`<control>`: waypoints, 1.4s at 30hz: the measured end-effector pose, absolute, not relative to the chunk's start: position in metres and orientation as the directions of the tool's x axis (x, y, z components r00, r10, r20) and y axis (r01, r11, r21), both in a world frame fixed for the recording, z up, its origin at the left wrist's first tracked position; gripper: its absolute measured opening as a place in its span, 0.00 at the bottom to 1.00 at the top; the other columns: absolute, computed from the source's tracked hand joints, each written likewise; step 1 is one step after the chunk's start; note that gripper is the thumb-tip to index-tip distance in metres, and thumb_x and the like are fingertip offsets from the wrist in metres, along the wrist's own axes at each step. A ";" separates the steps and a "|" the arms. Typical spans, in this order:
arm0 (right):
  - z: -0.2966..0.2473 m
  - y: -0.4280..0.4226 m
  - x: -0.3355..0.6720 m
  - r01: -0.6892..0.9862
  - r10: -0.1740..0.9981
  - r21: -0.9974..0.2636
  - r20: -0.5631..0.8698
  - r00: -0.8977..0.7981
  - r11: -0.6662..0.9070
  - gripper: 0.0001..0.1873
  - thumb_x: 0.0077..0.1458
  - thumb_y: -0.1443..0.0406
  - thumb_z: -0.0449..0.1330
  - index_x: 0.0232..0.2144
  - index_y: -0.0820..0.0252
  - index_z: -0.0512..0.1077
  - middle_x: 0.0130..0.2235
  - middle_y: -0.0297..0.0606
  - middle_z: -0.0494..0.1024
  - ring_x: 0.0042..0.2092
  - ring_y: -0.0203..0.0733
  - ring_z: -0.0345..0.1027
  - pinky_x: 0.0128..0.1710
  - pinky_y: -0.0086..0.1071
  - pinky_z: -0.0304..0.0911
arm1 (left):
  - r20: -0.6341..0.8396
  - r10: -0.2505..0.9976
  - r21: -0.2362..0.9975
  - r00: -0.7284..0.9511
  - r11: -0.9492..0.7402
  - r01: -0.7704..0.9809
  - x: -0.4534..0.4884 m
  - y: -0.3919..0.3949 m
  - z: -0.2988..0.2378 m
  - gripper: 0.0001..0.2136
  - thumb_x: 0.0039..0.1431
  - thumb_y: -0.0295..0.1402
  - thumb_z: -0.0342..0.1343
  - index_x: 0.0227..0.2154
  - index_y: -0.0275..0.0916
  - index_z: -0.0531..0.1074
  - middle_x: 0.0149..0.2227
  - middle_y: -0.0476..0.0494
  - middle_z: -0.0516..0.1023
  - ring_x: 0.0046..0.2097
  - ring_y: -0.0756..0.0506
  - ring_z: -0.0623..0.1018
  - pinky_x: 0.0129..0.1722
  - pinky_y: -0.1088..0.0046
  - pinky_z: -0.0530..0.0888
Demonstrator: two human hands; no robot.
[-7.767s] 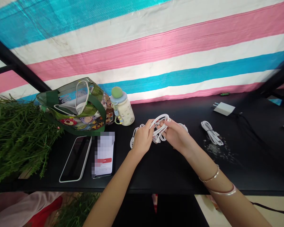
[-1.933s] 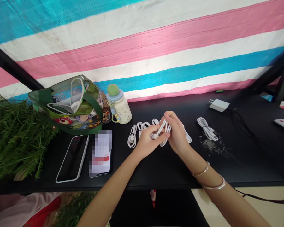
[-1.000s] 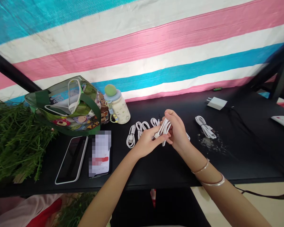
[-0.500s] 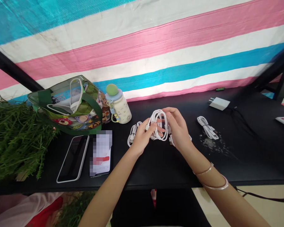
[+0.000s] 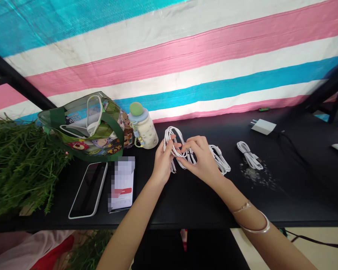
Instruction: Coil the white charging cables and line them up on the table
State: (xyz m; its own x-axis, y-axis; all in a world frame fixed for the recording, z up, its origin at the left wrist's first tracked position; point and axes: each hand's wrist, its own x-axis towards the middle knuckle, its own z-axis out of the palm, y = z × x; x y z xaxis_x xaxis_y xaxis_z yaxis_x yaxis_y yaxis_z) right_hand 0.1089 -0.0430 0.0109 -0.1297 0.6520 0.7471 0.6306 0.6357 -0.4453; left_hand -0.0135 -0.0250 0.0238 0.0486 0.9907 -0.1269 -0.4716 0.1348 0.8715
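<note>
A loosely coiled white charging cable is held up above the black tabletop. My left hand grips the coil's left side between thumb and fingers. My right hand pinches at the coil's lower right, its thumb and fingertips close together on the strands. Partly hidden behind the hands, another bundled white cable lies on the table. Just right of my right hand rests a tied white cable. Farther right is one more tied white cable, beside some pale crumbs.
On the left stand a green tote bag, a cream bottle and leafy greenery. Two phones, a white-edged one and a lit one, lie near the front edge. A white charger plug sits at back right.
The coil has moved left and tilted in my left hand. My right hand has come down and left, from the coil's upper right to its lower right, uncovering a tied cable.
</note>
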 end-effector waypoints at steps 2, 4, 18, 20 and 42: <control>0.009 -0.042 0.108 0.642 0.651 -0.431 0.745 -0.143 0.634 0.06 0.53 0.69 0.58 0.31 0.54 0.64 0.34 0.38 0.70 0.39 0.47 0.64 0.37 0.40 0.61 | -0.142 0.989 0.865 0.043 0.145 -0.480 -0.013 -0.025 0.023 0.12 0.52 0.37 0.63 0.38 0.37 0.74 0.24 0.54 0.72 0.26 0.54 0.73 0.31 0.79 0.68; 0.008 -0.042 0.108 0.639 0.653 -0.433 0.743 -0.148 0.636 0.06 0.54 0.70 0.57 0.30 0.53 0.64 0.33 0.37 0.70 0.38 0.46 0.64 0.37 0.40 0.61 | -0.149 0.988 0.860 0.043 0.150 -0.488 -0.012 -0.025 0.024 0.12 0.52 0.36 0.63 0.38 0.38 0.74 0.24 0.55 0.72 0.27 0.54 0.73 0.32 0.78 0.69; 0.008 -0.043 0.107 0.619 0.663 -0.495 0.746 -0.058 0.610 0.02 0.56 0.65 0.58 0.33 0.53 0.67 0.37 0.40 0.73 0.41 0.45 0.70 0.36 0.38 0.67 | -0.201 0.980 0.852 -0.003 0.174 -0.493 -0.014 -0.026 0.031 0.13 0.54 0.35 0.61 0.43 0.39 0.75 0.26 0.53 0.73 0.28 0.54 0.75 0.34 0.79 0.71; 0.008 -0.044 0.108 0.616 0.672 -0.500 0.737 -0.067 0.610 0.02 0.57 0.65 0.58 0.31 0.54 0.67 0.36 0.40 0.73 0.39 0.44 0.71 0.35 0.36 0.68 | -0.217 0.976 0.851 -0.007 0.185 -0.491 -0.014 -0.027 0.033 0.12 0.55 0.35 0.60 0.42 0.39 0.75 0.26 0.53 0.73 0.29 0.54 0.75 0.34 0.79 0.71; 0.014 -0.046 0.110 0.558 0.659 -0.513 0.747 -0.084 0.652 0.06 0.58 0.68 0.56 0.33 0.53 0.73 0.37 0.40 0.80 0.40 0.44 0.76 0.39 0.38 0.71 | -0.234 0.972 0.858 -0.034 0.189 -0.478 -0.017 -0.028 0.035 0.14 0.53 0.35 0.62 0.44 0.42 0.76 0.23 0.54 0.71 0.28 0.55 0.72 0.29 0.84 0.68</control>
State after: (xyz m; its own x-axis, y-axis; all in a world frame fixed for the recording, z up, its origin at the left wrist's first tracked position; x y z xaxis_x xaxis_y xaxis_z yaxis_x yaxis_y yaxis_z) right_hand 0.1099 -0.0461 0.0140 -0.0837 0.6595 0.7471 0.5578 0.6523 -0.5133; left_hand -0.0171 -0.0275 0.0351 -0.0341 0.9717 -0.2336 -0.4777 0.1895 0.8579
